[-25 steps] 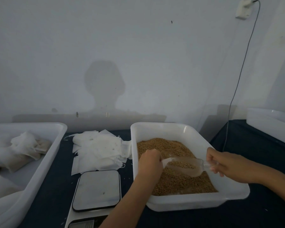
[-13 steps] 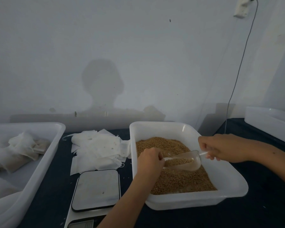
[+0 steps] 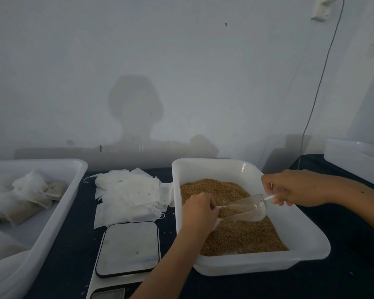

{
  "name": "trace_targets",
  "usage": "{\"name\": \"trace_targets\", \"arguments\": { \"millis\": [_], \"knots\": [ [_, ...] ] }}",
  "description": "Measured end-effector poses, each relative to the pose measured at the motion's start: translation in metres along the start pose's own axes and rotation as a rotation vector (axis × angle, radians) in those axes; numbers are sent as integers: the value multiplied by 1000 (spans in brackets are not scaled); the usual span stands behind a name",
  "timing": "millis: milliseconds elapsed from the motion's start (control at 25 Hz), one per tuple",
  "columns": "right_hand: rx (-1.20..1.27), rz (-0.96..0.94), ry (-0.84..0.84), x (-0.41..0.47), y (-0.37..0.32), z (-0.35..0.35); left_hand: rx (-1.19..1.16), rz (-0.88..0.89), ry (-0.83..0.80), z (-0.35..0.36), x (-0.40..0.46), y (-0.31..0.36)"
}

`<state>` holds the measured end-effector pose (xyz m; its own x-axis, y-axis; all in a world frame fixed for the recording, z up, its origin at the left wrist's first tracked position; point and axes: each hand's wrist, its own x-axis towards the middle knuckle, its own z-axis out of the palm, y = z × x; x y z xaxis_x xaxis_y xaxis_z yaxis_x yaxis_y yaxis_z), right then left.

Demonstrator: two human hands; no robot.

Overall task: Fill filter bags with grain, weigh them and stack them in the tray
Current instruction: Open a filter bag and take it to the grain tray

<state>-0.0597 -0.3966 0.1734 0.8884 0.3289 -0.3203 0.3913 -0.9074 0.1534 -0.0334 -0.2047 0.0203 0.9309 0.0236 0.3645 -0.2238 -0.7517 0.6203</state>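
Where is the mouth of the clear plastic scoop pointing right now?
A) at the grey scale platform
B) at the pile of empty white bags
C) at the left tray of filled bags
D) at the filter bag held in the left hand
D: the right hand tilts the clear plastic scoop toward the white filter bag gripped by the left hand, over the grain tub.

no readable text, scale (image 3: 127, 248) display blurred

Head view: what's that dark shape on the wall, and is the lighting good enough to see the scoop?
Head view: the shape is the person's own shadow on the wall, so light comes from behind; the scene is dim and soft, edges bow from the wide lens; the clear scoop shows faintly over the grain, between left hand and right hand.
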Motion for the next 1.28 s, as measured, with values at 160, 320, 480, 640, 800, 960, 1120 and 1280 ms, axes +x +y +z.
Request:
{"name": "trace_targets", "arguments": {
  "millis": [160, 320, 480, 640, 800, 960, 1120, 1280],
  "knots": [
    [24, -12, 15, 1, 1, -1, 1, -1, 2, 1, 0, -1],
    [46, -13, 16, 2, 3, 0, 12, -7, 3, 2, 1, -2],
    [103, -16, 34, 2, 9, 7, -2, -39, -5, 2, 2, -2],
    [272, -48, 57, 3, 22, 28, -42, -71, -8, 3, 3, -4],
    [546, -56, 93, 6, 38, 49, -140, -113, 11, 1, 6, -5],
    [753, 55, 149, 22, 38, 72, -202, -187, -9, 0, 7, -5],
    [525, 193, 188, 70, 21, 100, -333, -239, -35, -3, 6, -4],
    [385, 246, 114, 108, 4, 126, -399, -245, -65, -4, 3, -4]
  ]
}}
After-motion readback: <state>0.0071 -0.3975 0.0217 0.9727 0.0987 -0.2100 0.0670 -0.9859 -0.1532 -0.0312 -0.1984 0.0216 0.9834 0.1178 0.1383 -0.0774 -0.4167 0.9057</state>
